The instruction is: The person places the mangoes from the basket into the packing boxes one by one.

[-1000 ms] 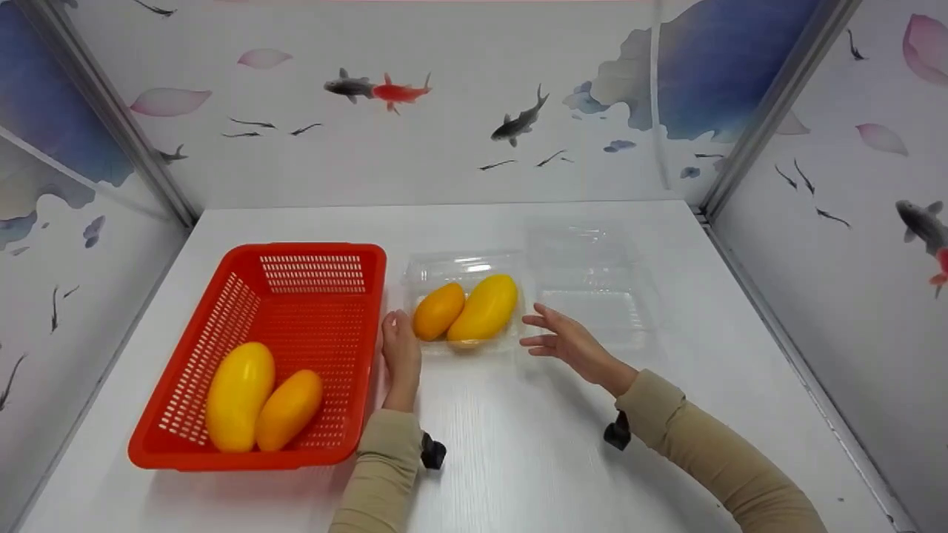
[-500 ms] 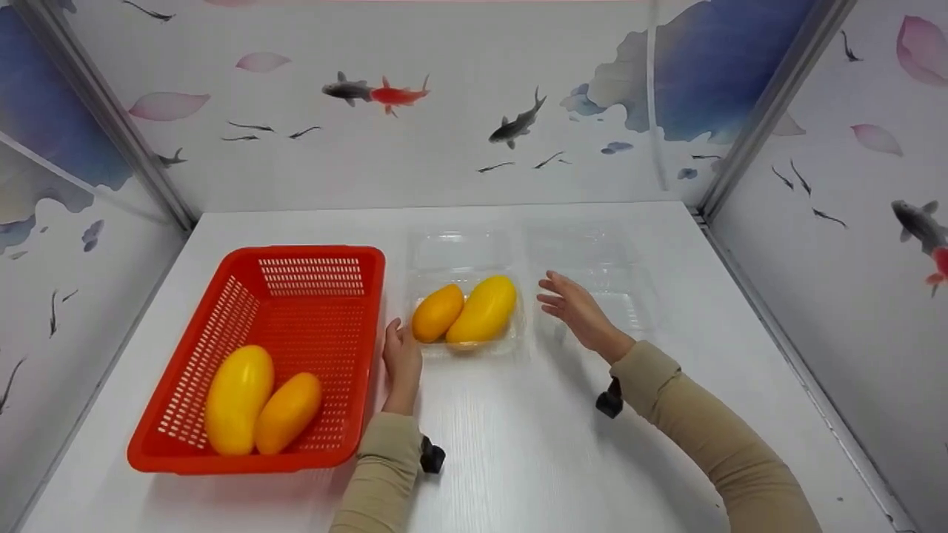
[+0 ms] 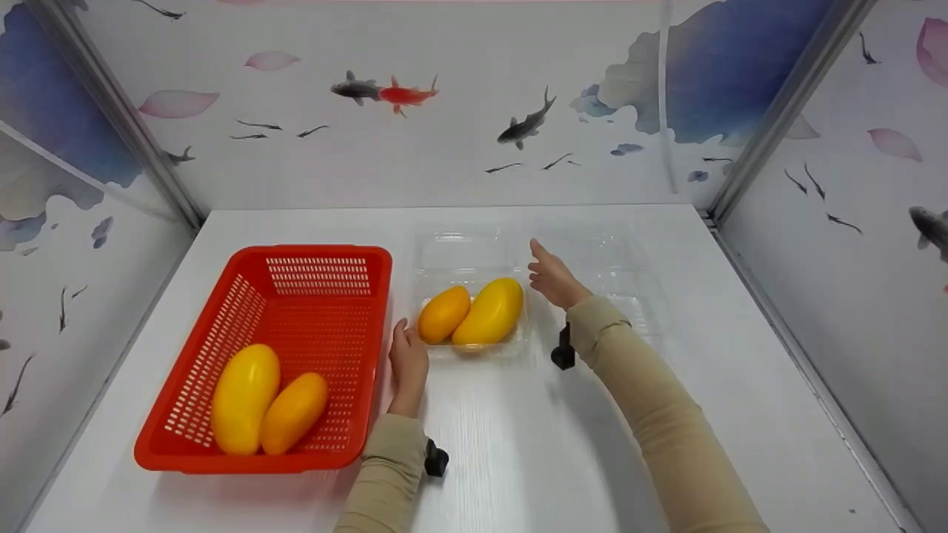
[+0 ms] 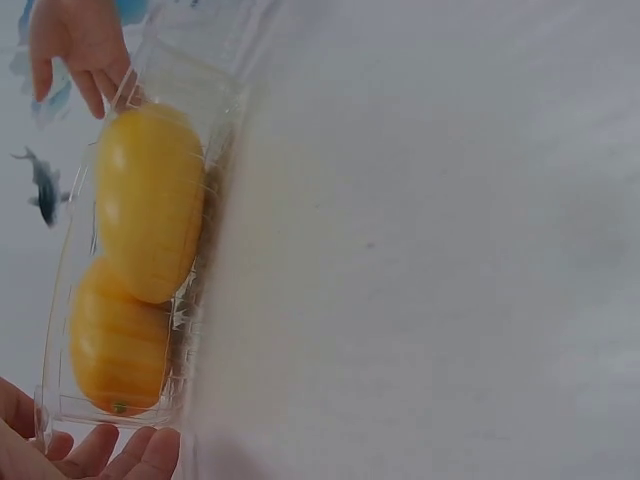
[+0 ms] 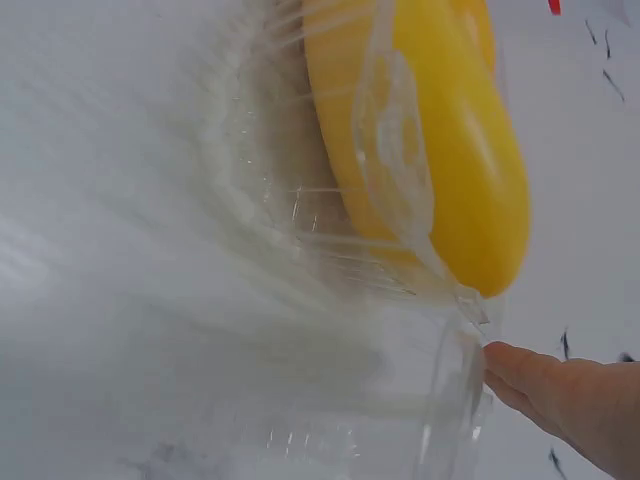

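A clear plastic clamshell box (image 3: 437, 352) lies with its lid (image 3: 463, 252) folded back flat behind it. Two mangoes sit in its base, a smaller orange-yellow mango (image 3: 444, 314) on the left and a larger yellow mango (image 3: 489, 312) on the right. My left hand (image 3: 409, 364) rests against the box's left end, its relaxed fingers (image 4: 95, 450) near the wall in the left wrist view. At the right side, by the hinge between base and lid, is my right hand (image 3: 552, 276). Its fingers (image 5: 520, 365) are fairly straight, with the fingertips at the plastic rim.
A red plastic basket (image 3: 381, 296) stands left of the left hand, holding a yellow mango (image 3: 244, 400) and an orange-yellow mango (image 3: 295, 412). A second clear clamshell box (image 3: 637, 311) lies open on the right, partly behind the right arm. Printed panels (image 3: 459, 178) enclose the white table (image 3: 489, 466).
The box's lid, raised a second ago, has dropped back flat. My right hand has moved farther back and then left to the box's hinge side. The left hand has hardly moved.
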### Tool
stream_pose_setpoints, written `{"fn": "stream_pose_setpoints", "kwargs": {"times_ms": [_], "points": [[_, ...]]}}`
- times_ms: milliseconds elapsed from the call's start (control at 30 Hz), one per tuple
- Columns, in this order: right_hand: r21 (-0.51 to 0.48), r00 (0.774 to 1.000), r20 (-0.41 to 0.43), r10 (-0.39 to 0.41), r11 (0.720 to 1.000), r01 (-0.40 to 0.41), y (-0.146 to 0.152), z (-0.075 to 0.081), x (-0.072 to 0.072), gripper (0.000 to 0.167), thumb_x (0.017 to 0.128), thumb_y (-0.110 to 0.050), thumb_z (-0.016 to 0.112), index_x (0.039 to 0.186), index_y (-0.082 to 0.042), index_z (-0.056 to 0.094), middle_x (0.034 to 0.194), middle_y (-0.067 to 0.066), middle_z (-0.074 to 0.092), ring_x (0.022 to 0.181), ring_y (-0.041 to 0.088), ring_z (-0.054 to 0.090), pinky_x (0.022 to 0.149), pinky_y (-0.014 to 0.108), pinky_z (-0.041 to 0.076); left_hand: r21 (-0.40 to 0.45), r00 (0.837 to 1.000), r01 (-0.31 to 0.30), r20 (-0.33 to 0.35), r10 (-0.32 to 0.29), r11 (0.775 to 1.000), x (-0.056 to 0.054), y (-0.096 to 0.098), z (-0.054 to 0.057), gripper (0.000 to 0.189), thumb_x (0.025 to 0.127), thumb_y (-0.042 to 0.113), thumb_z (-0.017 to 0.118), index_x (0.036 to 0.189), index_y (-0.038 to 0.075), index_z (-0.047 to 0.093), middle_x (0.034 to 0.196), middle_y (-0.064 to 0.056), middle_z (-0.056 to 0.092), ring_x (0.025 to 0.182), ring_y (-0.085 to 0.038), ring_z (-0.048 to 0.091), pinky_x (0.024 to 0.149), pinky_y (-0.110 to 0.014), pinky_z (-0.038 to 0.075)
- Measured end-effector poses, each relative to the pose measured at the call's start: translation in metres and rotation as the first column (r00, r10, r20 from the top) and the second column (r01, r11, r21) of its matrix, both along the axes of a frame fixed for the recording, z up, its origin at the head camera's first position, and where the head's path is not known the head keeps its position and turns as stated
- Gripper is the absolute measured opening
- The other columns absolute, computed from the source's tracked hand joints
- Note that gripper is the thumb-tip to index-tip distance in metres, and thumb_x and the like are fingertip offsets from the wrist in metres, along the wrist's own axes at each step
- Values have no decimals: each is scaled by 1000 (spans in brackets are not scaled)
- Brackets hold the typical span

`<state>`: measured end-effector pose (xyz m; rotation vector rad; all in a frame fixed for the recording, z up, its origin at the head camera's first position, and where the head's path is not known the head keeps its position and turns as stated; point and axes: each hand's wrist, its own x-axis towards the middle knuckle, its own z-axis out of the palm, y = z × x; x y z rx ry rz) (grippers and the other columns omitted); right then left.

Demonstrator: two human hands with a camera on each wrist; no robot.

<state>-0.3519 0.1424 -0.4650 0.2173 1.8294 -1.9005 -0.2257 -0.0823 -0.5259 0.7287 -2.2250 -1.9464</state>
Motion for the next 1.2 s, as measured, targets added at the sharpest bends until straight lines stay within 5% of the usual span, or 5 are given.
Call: {"fn": "stream_pose_setpoints", "kwargs": {"times_ms": [300, 733, 1200], "points": [[-73, 993, 40, -112, 991, 115, -14, -15, -12, 71, 95, -49, 32, 148, -17, -2, 153, 14, -4, 140, 32, -1, 113, 38, 5, -88, 998, 54, -29, -57, 995, -3, 1, 0, 47, 99, 10, 32, 143, -1, 22, 145, -18, 30, 134, -28, 28, 109, -39, 25], [-131, 980, 28, -198, 971, 200, -18, -17, -18, 65, 97, -45, 30, 148, -18, 1, 154, 8, 7, 140, 29, 8, 113, 36, 11, -125, 999, 38, -27, -42, 991, -6, 4, 2, 44, 99, 9, 31, 141, -3, 26, 146, -16, 30, 135, -27, 26, 109, -39, 24], [135, 973, -207, -102, 982, 132, -8, -15, -23, 63, 97, -48, 23, 145, -7, 20, 140, 18, 30, 133, 29, 25, 111, 40, 19, -177, 995, -16, -97, -1, 984, -3, 5, 4, 42, 96, 2, 35, 137, -8, 32, 137, -24, 41, 128, -32, 37, 106, -40, 29]]}}
